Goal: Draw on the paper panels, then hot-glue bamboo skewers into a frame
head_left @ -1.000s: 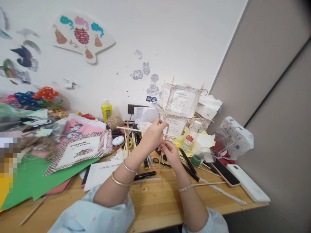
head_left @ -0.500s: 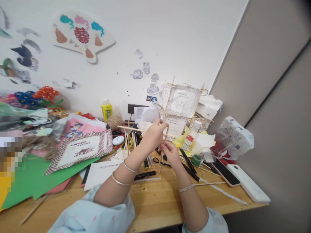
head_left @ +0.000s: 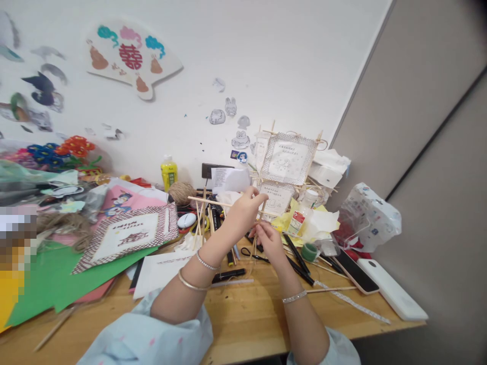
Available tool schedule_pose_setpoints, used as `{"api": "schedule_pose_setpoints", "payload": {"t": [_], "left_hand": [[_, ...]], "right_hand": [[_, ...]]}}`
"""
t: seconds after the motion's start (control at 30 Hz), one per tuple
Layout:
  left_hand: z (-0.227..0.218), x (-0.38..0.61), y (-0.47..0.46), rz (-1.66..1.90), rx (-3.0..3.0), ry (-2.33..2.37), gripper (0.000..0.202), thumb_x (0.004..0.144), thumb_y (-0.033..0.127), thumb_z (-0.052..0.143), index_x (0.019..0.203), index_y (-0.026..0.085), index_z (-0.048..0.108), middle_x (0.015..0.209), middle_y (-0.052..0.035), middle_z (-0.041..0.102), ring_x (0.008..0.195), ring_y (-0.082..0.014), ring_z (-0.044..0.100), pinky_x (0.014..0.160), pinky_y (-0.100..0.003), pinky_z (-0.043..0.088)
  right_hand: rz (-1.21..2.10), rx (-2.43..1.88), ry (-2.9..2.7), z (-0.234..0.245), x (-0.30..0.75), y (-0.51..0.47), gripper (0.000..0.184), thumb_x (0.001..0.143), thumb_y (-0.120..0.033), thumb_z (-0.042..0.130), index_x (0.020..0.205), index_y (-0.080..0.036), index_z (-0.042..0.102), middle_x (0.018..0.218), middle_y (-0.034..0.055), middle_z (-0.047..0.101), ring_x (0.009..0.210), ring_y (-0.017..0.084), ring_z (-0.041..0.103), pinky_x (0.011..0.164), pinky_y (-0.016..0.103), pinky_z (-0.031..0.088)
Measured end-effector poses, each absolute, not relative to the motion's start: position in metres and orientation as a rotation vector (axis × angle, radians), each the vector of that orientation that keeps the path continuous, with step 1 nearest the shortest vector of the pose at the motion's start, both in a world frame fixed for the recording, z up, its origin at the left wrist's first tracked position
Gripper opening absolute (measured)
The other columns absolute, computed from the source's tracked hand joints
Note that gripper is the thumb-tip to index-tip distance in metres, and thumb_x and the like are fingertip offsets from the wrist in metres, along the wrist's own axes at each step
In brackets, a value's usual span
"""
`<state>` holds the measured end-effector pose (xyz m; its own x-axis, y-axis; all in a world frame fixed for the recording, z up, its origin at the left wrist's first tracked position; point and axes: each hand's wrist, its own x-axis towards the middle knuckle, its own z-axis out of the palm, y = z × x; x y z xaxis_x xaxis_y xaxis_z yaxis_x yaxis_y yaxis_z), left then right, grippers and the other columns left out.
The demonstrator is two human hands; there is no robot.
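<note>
A frame of thin wooden sticks (head_left: 208, 201), with crossing and upright pieces, stands over the middle of the table. My left hand (head_left: 245, 210) reaches over it, fingers bent around the upper part of an upright stick at its right side. Just below, my right hand (head_left: 269, 238) is closed in a pinch at a joint on that same stick. A thin strand of twine (head_left: 251, 266) seems to hang beneath the fingers. My fingers partly hide the joint.
Behind stands a paper-covered stick lantern (head_left: 291, 157). A ball of twine (head_left: 181, 193) and a yellow bottle (head_left: 169, 172) lie left of it. Black markers (head_left: 296, 253), a clear bottle (head_left: 309, 198) and a phone (head_left: 357, 271) are at right. A patterned panel (head_left: 127, 235) rests on green paper (head_left: 87, 279).
The whole view has shifted slightly, so things appear a little further right. My two hands keep nearly the same grip on the stick, with only small finger movement.
</note>
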<state>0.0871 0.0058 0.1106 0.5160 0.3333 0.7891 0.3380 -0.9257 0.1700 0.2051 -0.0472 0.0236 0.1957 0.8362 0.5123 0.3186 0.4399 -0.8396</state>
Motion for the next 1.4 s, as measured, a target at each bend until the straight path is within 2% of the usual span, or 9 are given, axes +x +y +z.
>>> {"api": "schedule_pose_setpoints", "payload": {"t": [0.27,0.43,0.53,0.73,0.93,1.1,1.27,1.4], "left_hand": [[0.108,0.088,0.007,-1.411,-2.731,-0.625,0.034,0.075,0.004,0.039,0.1,0.018,0.057,0.096,-0.0041,0.048,0.073,-0.0124,0.048,0.068,-0.025,0.045],[0.107,0.088,0.007,-1.393,-2.723,-0.604,0.034,0.074,0.003,0.041,0.102,0.018,0.056,0.097,-0.0049,0.047,0.074,-0.0128,0.049,0.068,-0.025,0.045],[0.106,0.088,0.007,-1.399,-2.726,-0.586,0.034,0.075,0.004,0.04,0.102,0.018,0.056,0.097,-0.0049,0.046,0.074,-0.013,0.049,0.068,-0.025,0.046],[0.109,0.089,0.003,-1.364,-2.714,-0.595,0.033,0.077,0.003,0.038,0.1,0.016,0.056,0.094,-0.0058,0.047,0.074,-0.0134,0.05,0.065,-0.024,0.045],[0.11,0.09,-0.003,-1.347,-2.724,-0.634,0.032,0.079,0.002,0.038,0.101,0.017,0.056,0.094,-0.0058,0.047,0.074,-0.0128,0.05,0.061,-0.021,0.044],[0.113,0.09,-0.007,-1.328,-2.723,-0.642,0.028,0.08,0.004,0.04,0.099,0.016,0.056,0.094,-0.0068,0.048,0.073,-0.0137,0.051,0.063,-0.024,0.046],[0.116,0.088,-0.009,-1.339,-2.767,-0.574,0.03,0.078,0.003,0.038,0.1,0.013,0.056,0.097,-0.0112,0.049,0.084,-0.0184,0.055,0.072,-0.03,0.049],[0.119,0.086,-0.011,-1.314,-2.811,-0.536,0.032,0.077,0.002,0.038,0.102,0.013,0.055,0.1,-0.0119,0.049,0.087,-0.0193,0.055,0.076,-0.032,0.049]], "right_hand": [[0.41,-1.167,-1.389,0.029,0.205,-0.054,0.048,0.088,-0.054,0.038,0.082,-0.017,0.067,0.055,0.0001,0.056,0.049,0.012,0.046,0.051,0.025,0.039],[0.445,-1.075,-1.267,0.029,0.204,-0.053,0.047,0.087,-0.054,0.039,0.107,-0.018,0.061,0.072,0.0031,0.064,0.048,0.011,0.045,0.048,0.025,0.038],[0.489,-0.988,-1.16,0.032,0.203,-0.053,0.042,0.088,-0.052,0.039,0.106,-0.019,0.056,0.084,0.0058,0.068,0.046,0.01,0.045,0.045,0.024,0.037],[0.475,-0.932,-1.129,0.037,0.204,-0.055,0.032,0.088,-0.046,0.043,0.094,-0.019,0.058,0.079,0.005,0.068,0.048,0.01,0.047,0.047,0.024,0.039],[0.436,-0.921,-1.06,0.041,0.201,-0.057,0.04,0.088,-0.048,0.044,0.114,-0.019,0.05,0.077,0.0038,0.066,0.046,0.01,0.048,0.047,0.025,0.041],[0.44,-0.913,-1.04,0.042,0.201,-0.058,0.034,0.088,-0.048,0.045,0.103,-0.02,0.053,0.074,0.0017,0.064,0.047,0.01,0.049,0.047,0.025,0.042],[0.445,-0.888,-1.037,0.041,0.202,-0.056,0.029,0.087,-0.047,0.046,0.096,-0.021,0.055,0.059,-0.0039,0.055,0.045,0.011,0.048,0.045,0.024,0.04],[0.438,-0.886,-1.048,0.04,0.203,-0.057,0.029,0.088,-0.047,0.045,0.094,-0.02,0.055,0.059,-0.0036,0.055,0.046,0.011,0.049,0.045,0.024,0.04]]}}
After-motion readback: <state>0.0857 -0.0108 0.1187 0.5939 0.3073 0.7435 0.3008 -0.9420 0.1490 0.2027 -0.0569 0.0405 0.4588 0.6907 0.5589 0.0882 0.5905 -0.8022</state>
